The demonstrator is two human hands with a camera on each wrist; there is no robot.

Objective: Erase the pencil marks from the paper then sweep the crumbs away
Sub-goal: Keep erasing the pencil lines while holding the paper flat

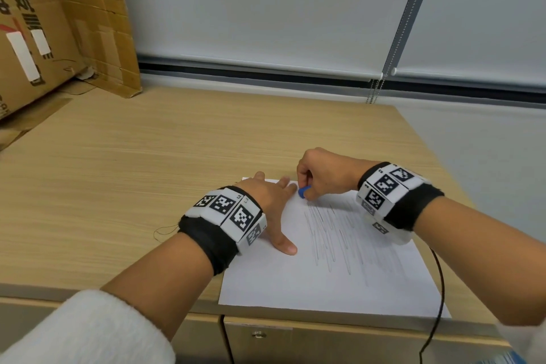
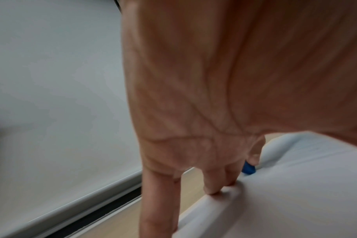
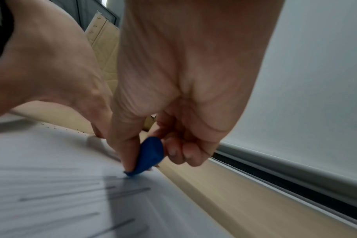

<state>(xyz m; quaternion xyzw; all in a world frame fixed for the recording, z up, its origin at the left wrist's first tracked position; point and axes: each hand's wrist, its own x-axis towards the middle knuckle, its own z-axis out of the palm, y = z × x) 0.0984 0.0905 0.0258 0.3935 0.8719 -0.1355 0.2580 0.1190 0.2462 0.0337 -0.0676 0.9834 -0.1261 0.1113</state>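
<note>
Two hands, one paper: left lies flat, right pinches one blue eraser.

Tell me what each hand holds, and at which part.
The right hand pinches the blue eraser by its upper sides. The left hand holds nothing; it presses flat on the paper.

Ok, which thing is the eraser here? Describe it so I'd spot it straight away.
Start at the light wooden desk and find the white sheet of paper near its front right corner, covered in pencil strokes. At the sheet's far edge, the right hand pinches a small blue eraser against the paper. It is the only blue thing on the desk.
</note>
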